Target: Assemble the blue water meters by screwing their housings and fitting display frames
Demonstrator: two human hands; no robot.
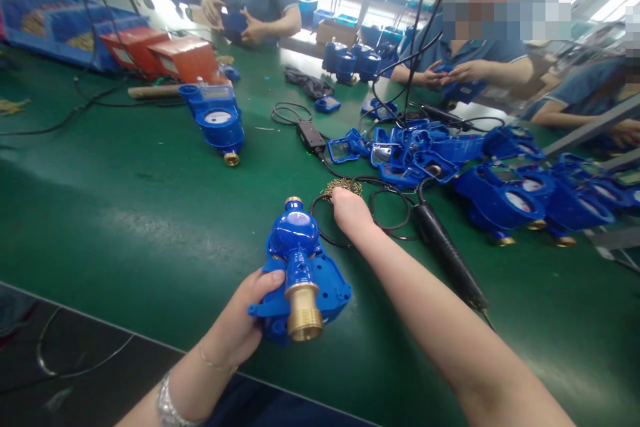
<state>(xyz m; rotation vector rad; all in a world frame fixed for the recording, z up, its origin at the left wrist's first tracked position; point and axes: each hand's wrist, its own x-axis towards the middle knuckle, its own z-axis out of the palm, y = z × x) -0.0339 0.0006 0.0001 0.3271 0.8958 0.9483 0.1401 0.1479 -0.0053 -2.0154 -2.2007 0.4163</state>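
Note:
My left hand is wrapped round a blue water meter with a brass threaded end pointing at me, held just above the green table. My right hand reaches forward to a small heap of brass screws among black cable loops; its fingers are curled down onto the heap, and what they pinch is hidden. A black electric screwdriver lies just right of my right forearm.
A second blue meter lies further back on the table. Several blue meters and covers are piled at the right. Orange boxes stand at back left. Other people sit across the table, hands on blue parts.

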